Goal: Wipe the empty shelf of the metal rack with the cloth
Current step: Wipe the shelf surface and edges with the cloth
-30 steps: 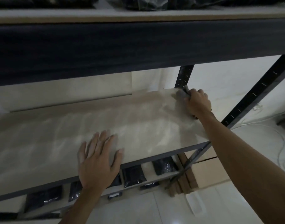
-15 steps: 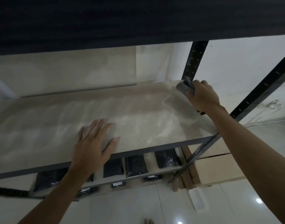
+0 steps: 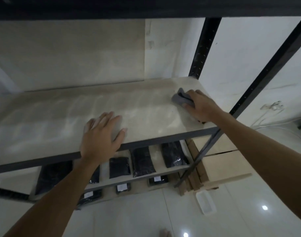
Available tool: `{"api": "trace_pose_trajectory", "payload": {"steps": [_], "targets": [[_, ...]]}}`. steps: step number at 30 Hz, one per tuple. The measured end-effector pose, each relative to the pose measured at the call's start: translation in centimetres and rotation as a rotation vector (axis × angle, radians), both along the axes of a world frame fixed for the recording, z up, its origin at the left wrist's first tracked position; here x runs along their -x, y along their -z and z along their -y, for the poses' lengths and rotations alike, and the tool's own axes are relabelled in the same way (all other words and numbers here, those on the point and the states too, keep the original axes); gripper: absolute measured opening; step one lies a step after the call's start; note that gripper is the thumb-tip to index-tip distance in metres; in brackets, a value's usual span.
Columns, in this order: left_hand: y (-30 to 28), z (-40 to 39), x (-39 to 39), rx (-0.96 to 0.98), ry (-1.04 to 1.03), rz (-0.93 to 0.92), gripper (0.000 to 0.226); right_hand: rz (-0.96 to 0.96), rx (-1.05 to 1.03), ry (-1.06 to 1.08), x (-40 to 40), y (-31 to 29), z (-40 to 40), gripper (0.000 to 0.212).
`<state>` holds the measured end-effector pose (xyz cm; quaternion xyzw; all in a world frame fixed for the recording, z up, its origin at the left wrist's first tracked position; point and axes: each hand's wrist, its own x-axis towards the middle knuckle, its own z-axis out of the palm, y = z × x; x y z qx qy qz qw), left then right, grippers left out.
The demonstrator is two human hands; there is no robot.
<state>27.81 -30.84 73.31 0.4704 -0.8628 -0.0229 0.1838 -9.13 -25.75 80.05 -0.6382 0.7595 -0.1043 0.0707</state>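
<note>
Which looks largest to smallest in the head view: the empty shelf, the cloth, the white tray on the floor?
1. empty shelf
2. white tray
3. cloth, partly hidden under the right hand, so its rank against the tray is unsure.

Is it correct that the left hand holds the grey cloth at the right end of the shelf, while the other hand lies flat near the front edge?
Not quite. The head view shows the right hand holding the grey cloth at the shelf's right end; the left hand lies flat near the front edge.

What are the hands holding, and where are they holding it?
The right hand grips the bunched grey cloth by its near end, pressing it on the shelf. The left hand holds nothing; it rests flat on the shelf.
</note>
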Motion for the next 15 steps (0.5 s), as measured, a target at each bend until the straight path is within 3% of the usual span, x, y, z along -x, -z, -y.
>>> {"api": "trace_pose_trajectory", "payload": {"steps": [2, 4, 8, 12, 15], "targets": [[0.0, 0.2, 0.1, 0.017, -0.005, 0.017, 0.051, -0.046, 0.022, 0.062, 1.2, -1.5, 1.3, 0.043], [-0.2, 0.4, 0.3, 0.018, -0.008, 0.041, 0.052, -0.133, 0.052, 0.281, 2.6, -2.7, 2.7, 0.040], [-0.6, 0.2, 0.5, 0.000, -0.036, 0.054, 0.057, -0.121, -0.080, 0.530, 3.7, -1.2, 3.3, 0.048], [-0.5, 0.0, 0.6, -0.012, -0.053, 0.049, 0.059, -0.118, -0.063, 0.500, 3.6, 0.8, 2.2, 0.049], [-0.5, -0.2, 0.6, -0.002, -0.063, 0.056, 0.059, -0.147, -0.058, 0.262, 2.2, 0.7, 0.7, 0.050]]}}
